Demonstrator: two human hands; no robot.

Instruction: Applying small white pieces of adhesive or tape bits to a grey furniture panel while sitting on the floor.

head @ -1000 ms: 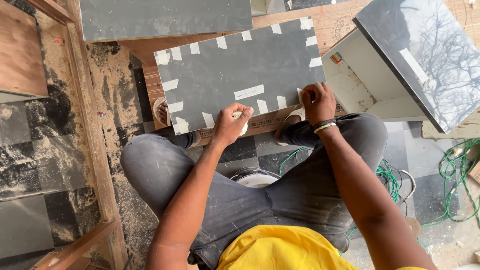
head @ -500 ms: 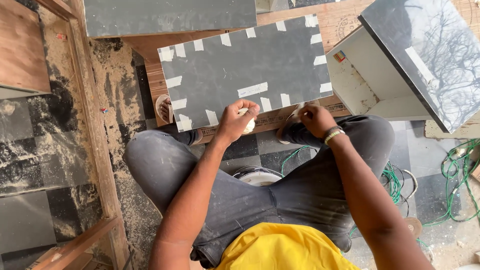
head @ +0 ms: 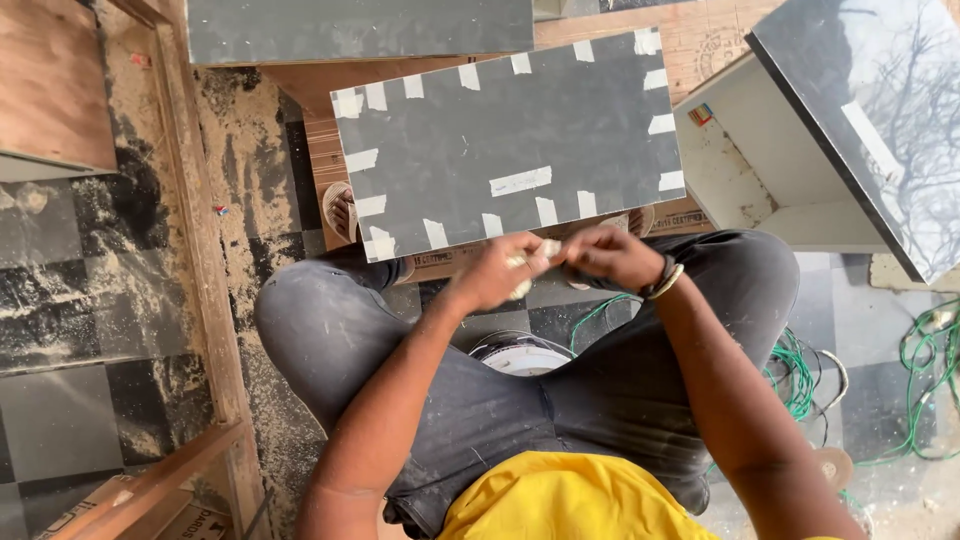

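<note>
A: Dusty checkered floor (head: 70,400), sawdust everywhere, and I'm sitting with the grey panel (head: 500,140) lying flat just past my knees.

B: Hands?

A: Together at its near edge. Left hand (head: 500,272) and right hand (head: 610,255) pinch a pale bit of tape (head: 545,250) between them.

B: Risk?

A: It could fold onto itself, or pick up dust and not stick.

B: Count?

A: One panel, about sixteen tape strips (head: 520,181) on it.
</note>
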